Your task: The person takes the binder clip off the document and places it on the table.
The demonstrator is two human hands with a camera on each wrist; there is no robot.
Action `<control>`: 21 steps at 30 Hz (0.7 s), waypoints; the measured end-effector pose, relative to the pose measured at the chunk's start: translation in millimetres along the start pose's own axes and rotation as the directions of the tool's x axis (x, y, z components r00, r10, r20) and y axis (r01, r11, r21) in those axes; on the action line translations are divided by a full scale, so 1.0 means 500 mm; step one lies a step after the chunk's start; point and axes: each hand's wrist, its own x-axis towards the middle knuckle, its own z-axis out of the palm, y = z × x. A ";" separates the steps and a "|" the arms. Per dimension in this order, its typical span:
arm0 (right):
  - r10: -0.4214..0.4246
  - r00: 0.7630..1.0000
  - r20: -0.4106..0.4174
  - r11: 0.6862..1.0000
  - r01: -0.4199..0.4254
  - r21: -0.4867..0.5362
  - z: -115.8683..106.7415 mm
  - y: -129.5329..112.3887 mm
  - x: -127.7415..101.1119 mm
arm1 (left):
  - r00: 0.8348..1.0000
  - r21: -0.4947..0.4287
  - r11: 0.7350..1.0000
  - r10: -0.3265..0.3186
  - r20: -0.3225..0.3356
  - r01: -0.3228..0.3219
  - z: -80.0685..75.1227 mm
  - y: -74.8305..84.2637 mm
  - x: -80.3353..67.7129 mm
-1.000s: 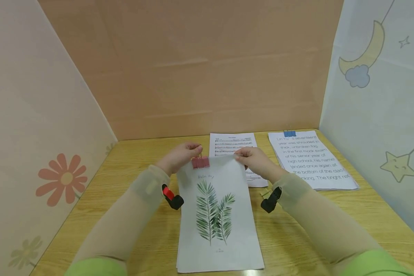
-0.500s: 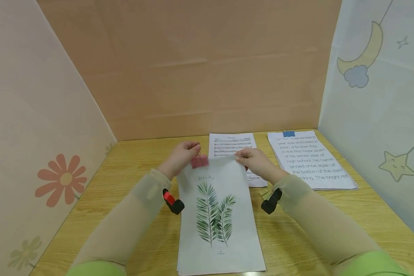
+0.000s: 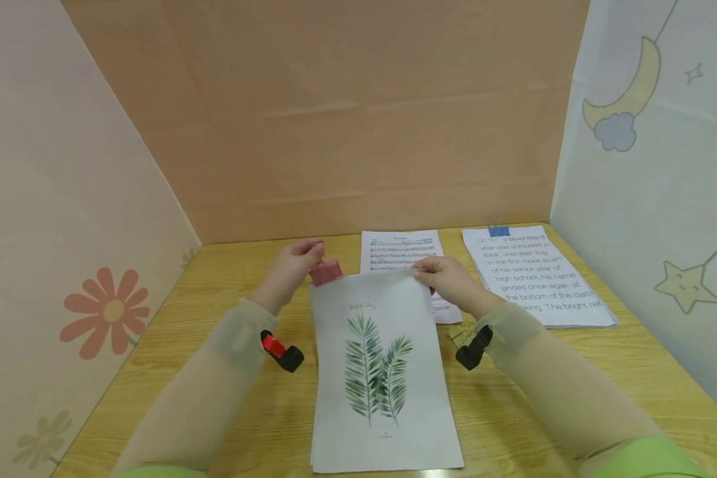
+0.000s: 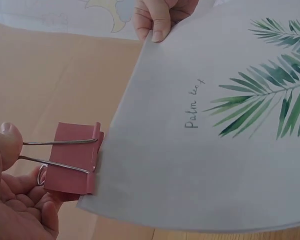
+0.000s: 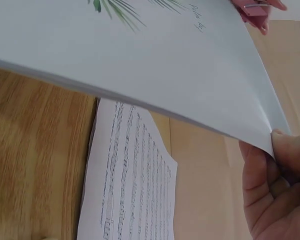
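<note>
My left hand (image 3: 287,272) pinches the wire handles of a pink binder clip (image 3: 325,272) between thumb and fingers. The clip stands at the top left corner of a paper stack (image 3: 418,372) printed with green palm leaves. In the left wrist view, the lips of the clip (image 4: 72,157) lie right along the paper's top edge, its handles folded back. My right hand (image 3: 454,282) pinches the top right corner of the stack, thumb above and curled fingers below. The top edge is raised; the lower end lies near the table's front.
Behind the stack lies a sheet-music page (image 3: 400,245), partly covered. At the right rests a text stack (image 3: 538,279) with a blue binder clip (image 3: 498,231). A yellow binder clip (image 3: 459,334) shows beside the right wrist camera. Walls enclose the wooden table (image 3: 245,259).
My left hand has moved left and slightly up with the pink binder clip, from over the paper's top edge to its corner. The right hand keeps its pinch, barely shifted.
</note>
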 end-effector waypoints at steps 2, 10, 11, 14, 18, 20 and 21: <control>0.003 1.000 -0.001 1.000 -0.003 0.009 -0.003 0.002 0.000 | 1.000 -0.018 1.000 0.006 -0.010 -0.006 -0.012 -0.003 -0.005; 0.008 1.000 -0.010 1.000 -0.008 0.009 -0.014 0.012 -0.002 | 1.000 -0.058 0.998 -0.024 -0.013 0.023 -0.063 -0.033 -0.042; 0.008 1.000 -0.013 1.000 -0.007 0.010 -0.015 0.014 -0.002 | 1.000 -0.061 0.998 -0.028 -0.006 0.027 -0.068 -0.039 -0.048; 0.007 1.000 -0.017 1.000 -0.007 0.007 -0.016 0.016 -0.001 | 0.999 -0.047 0.998 -0.038 0.021 0.039 -0.083 -0.064 -0.064; 0.012 1.000 -0.020 1.000 -0.012 0.007 -0.017 0.018 0.001 | 0.997 0.026 0.997 -0.068 0.038 0.067 -0.092 -0.099 -0.089; 0.018 1.000 -0.024 1.000 -0.018 0.008 -0.016 0.017 0.002 | 0.996 0.064 0.995 -0.081 0.049 0.078 -0.092 -0.117 -0.102; 0.021 0.999 -0.024 1.000 -0.021 0.010 -0.016 0.017 0.002 | 0.994 0.081 0.992 -0.097 0.053 0.092 -0.091 -0.126 -0.108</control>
